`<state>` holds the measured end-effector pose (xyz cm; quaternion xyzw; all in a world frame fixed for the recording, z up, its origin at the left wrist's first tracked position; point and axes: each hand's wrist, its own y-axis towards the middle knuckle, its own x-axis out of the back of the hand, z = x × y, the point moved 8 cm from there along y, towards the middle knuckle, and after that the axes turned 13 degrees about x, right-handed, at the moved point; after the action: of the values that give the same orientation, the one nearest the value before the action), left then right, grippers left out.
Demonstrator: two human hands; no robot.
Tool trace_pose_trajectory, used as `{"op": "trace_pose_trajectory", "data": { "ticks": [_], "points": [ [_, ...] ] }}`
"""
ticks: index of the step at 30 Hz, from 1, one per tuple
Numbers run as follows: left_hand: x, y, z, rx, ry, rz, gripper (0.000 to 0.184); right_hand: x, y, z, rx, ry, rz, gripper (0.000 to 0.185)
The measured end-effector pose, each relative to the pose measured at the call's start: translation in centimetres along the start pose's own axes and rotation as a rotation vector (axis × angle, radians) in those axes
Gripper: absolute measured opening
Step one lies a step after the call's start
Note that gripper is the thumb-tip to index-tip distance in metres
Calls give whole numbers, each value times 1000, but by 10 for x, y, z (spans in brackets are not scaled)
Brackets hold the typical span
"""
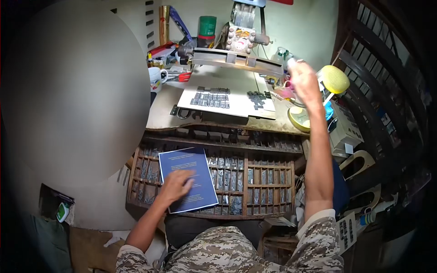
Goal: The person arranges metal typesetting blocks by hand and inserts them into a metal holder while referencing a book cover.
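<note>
Right now, the left hand (177, 185) lies on a dark blue printed sheet (203, 182), fingers loosely stretched across it and the thumb a little apart, touching the surface rather than clamped on it. Smooth, flat, rectangular, the sheet carries a thin white border and short pale lines of print, too small to read. Look at its lie: the long axis runs from the person's lap toward the bench, the far end leaning slightly left. It sits over the left part of a wooden type case (246, 186), whose worn brown dividers frame small oblong compartments, many filled with slim grey metal pieces.

Up on the right, the right hand (306, 84) is raised beside the end of a heavy metal crossbar (236, 60), fingers curled; something whitish shows at the fingertips, and I can't tell whether they're clamped on it. Under the crossbar, a pale, smooth board (241, 86) bears metal blocks (211, 98) in tidy rows at left, with a looser dark cluster (257, 99) at right. Over by the raised forearm, a rounded yellow lamp head (335, 79); across the bench, a glossy white mug (155, 79) and a green cylindrical jar (207, 26).
</note>
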<state>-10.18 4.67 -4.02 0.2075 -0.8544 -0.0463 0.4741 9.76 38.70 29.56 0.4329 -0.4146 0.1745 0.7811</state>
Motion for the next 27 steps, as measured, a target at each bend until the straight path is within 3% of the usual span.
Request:
{"op": "trace_pose_trajectory", "data": {
  "ticks": [3,5,7,9,11,12,14,17,19,27],
  "points": [
    [10,-21,69,252,27,-275,43,34,-14,9,-95,21,-98,50],
    [5,-38,98,349,42,-283,48,29,-3,7,139,-64,-261,49],
    [2,-58,121,422,241,-430,56,22,10,11,404,-146,-427,48],
    [0,-76,139,507,220,-434,58,8,12,-11,413,-210,-392,49],
    [1,-88,146,509,232,-456,57,23,20,-21,703,-24,-210,54],
    [4,-91,143,463,232,-480,55,44,27,-44,704,192,-108,53],
    [9,-85,137,515,200,-428,54,41,22,-15,88,75,-351,55],
    [3,-84,136,504,329,-414,51,0,25,-32,202,-176,-269,63],
    [2,-81,138,522,350,-432,51,43,38,-71,747,-120,-169,56],
    [0,-85,137,510,345,-407,52,75,30,-112,423,211,-157,43]
  ]
}}
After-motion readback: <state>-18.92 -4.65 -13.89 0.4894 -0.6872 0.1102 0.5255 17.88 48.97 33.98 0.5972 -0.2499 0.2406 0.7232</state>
